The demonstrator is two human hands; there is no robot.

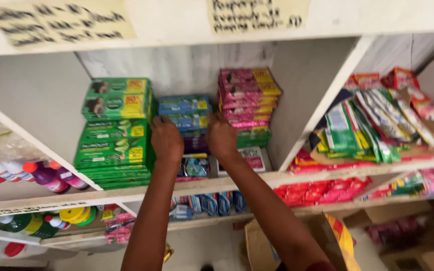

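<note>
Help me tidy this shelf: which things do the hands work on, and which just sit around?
In hand: left hand and right hand on the blue packet stack.

Lying about: green packs, pink packs, sachets, bottles.

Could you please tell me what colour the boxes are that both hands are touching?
Blue boxes, with a yellow corner patch, seen in the head view.
</note>
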